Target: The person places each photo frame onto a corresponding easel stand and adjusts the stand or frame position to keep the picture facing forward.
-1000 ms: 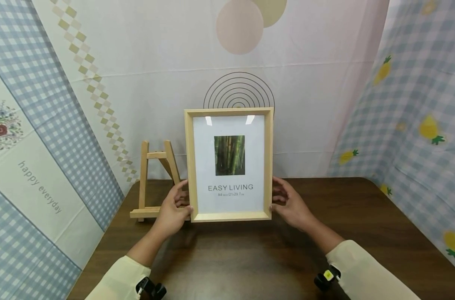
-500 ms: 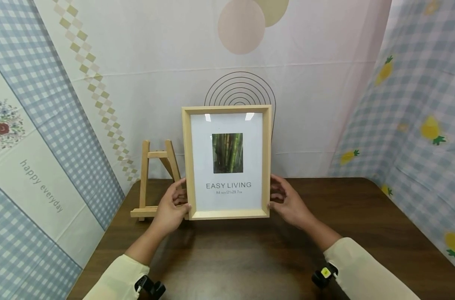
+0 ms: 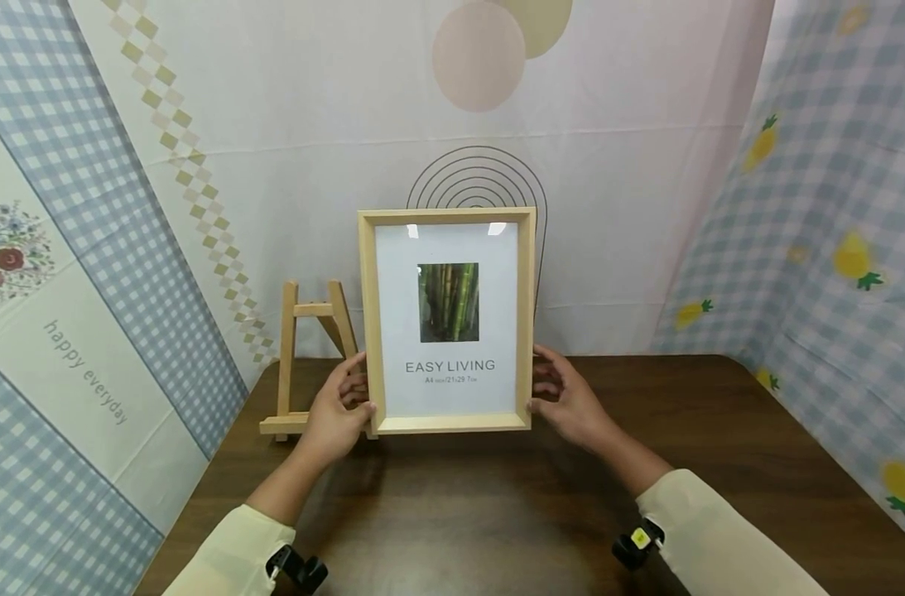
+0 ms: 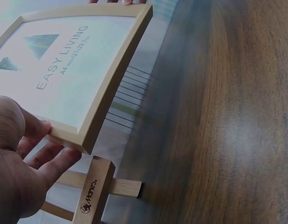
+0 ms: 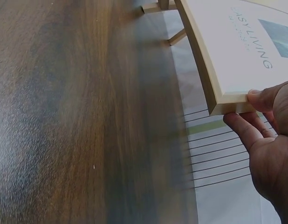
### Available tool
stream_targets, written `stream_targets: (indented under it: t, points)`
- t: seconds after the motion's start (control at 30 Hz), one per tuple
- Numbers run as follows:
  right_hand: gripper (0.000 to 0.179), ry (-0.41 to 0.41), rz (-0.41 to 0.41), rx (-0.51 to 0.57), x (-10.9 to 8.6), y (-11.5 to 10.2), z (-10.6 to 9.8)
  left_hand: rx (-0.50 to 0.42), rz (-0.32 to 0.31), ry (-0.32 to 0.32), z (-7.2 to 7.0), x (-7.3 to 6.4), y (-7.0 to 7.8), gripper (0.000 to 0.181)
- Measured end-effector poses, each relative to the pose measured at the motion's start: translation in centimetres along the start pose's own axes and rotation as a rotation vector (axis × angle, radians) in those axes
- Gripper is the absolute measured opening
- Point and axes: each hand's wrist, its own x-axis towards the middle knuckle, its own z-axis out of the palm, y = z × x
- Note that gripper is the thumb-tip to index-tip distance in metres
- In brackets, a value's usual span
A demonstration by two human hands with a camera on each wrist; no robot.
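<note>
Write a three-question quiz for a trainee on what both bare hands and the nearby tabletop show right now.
1. True or false: only the left hand grips the pale wooden rectangular picture frame.

2. In the head view, what stands on the dark brown wooden table, partly hidden by the left hand?
A) a clear glass vase
B) a light wooden A-shaped easel
C) a black metal lamp

3. Fill in: the large capitals on the white printed sheet inside the picture frame read "____ ____".

Key: 1. False; the right hand grips the opposite side. 2. B. 3. EASY LIVING.
</note>
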Motion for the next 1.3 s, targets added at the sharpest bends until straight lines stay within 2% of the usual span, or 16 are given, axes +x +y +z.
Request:
stream_targets:
  t: [0.13, 1.0, 1.3]
  points:
    - [0.090, 0.001, -0.004, -0.003, 0.1, -0.2, 0.1, 0.019, 0.011, 0.001, -0.2, 0.1, 0.1, 0.079]
    - [0.090, -0.012, -0.009, 0.026, 0.9, -0.6, 1.6, 0.067, -0.034, 0.044, -1.4, 0.3, 0.0, 0.081]
    - [0.090, -0.011, -0.016, -0.019, 1.3, -0.8, 2.0, 0.077, -0.037, 0.050, -1.9, 0.6, 0.0, 0.080]
